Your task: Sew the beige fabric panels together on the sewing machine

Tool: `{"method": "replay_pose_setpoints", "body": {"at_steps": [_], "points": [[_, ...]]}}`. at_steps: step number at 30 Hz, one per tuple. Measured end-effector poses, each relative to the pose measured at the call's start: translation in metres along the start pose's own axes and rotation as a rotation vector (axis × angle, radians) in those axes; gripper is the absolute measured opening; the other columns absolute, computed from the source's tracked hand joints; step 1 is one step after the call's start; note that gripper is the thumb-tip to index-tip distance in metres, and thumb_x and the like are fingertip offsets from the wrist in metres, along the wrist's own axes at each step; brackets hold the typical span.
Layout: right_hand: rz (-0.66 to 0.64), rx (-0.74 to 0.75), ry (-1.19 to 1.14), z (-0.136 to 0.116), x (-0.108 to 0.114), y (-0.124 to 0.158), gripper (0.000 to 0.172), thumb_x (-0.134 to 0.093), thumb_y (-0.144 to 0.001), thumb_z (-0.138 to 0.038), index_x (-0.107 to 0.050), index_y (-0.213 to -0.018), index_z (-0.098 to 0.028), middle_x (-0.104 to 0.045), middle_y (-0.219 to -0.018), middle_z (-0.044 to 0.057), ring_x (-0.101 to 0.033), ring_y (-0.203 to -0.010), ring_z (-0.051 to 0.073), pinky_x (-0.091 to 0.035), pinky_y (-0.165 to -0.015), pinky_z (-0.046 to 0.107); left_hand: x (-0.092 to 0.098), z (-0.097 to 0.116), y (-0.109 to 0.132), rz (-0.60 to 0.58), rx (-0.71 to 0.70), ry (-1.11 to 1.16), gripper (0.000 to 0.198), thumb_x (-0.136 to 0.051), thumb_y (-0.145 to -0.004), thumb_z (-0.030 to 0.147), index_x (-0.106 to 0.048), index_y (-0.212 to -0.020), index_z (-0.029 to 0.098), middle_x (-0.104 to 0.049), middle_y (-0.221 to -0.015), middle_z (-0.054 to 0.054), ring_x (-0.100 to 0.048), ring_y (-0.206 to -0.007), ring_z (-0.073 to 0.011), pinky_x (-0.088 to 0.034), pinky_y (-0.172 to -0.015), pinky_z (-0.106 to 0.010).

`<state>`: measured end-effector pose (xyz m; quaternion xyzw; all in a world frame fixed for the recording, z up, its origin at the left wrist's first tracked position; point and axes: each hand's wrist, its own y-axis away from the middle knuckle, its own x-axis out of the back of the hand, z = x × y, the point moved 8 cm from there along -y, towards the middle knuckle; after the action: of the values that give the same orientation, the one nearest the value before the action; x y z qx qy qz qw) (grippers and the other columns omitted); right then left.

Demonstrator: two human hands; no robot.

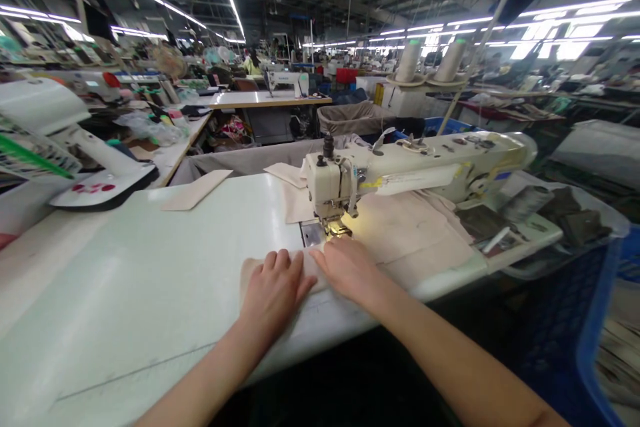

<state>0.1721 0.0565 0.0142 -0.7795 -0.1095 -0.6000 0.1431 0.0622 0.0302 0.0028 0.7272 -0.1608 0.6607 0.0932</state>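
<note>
Left hand (273, 290) is laid flat, fingers together, on a beige fabric piece (314, 267), which is also held down by the right hand (345, 270), just short of the presser foot (336, 230) of a sewing machine (325, 180).

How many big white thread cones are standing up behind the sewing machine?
2. The left cone and the right cone stand side by side, each on a round plate, behind the sewing machine. Others could be hidden farther back.
</note>
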Motion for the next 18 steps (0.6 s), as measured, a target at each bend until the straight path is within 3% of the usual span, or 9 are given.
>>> {"method": "replay_pose_setpoints", "body": {"at_steps": [4, 9, 18], "points": [[0.098, -0.107, 0.131, -0.005, -0.013, 0.015, 0.021, -0.058, -0.1, -0.029, -0.066, -0.112, -0.014, -0.067, -0.114, 0.019, -0.059, -0.107, 0.034, -0.05, -0.084, 0.045, -0.007, 0.0, 0.012, 0.086, 0.034, 0.02, 0.045, -0.055, -0.097, 0.042, -0.06, -0.133, 0.015, -0.064, -0.12, -0.017, -0.057, -0.108, -0.0346, -0.05, -0.085, -0.045], [0.138, 0.044, 0.113, 0.014, -0.023, 0.031, 0.015, -0.058, -0.1, -0.022, -0.062, -0.114, -0.018, -0.065, -0.123, 0.011, -0.057, -0.111, 0.03, -0.047, -0.095, 0.047, -0.014, -0.018, 0.023, 0.189, -0.019, 0.162, 0.046, -0.044, -0.102, 0.038, -0.059, -0.138, 0.015, -0.061, -0.132, -0.018, -0.056, -0.118, -0.0342, -0.047, -0.102, -0.051], [0.212, 0.191, 0.101, 0.026, -0.024, 0.038, 0.024, -0.056, -0.101, -0.014, -0.06, -0.123, -0.021, -0.064, -0.128, 0.008, -0.057, -0.114, 0.026, -0.045, -0.1, 0.042, -0.025, -0.066, 0.053, 0.207, -0.188, 0.269, 0.047, -0.036, -0.104, 0.038, -0.058, -0.142, 0.022, -0.058, -0.147, -0.009, -0.058, -0.13, -0.0262, -0.048, -0.111, -0.044]]}}
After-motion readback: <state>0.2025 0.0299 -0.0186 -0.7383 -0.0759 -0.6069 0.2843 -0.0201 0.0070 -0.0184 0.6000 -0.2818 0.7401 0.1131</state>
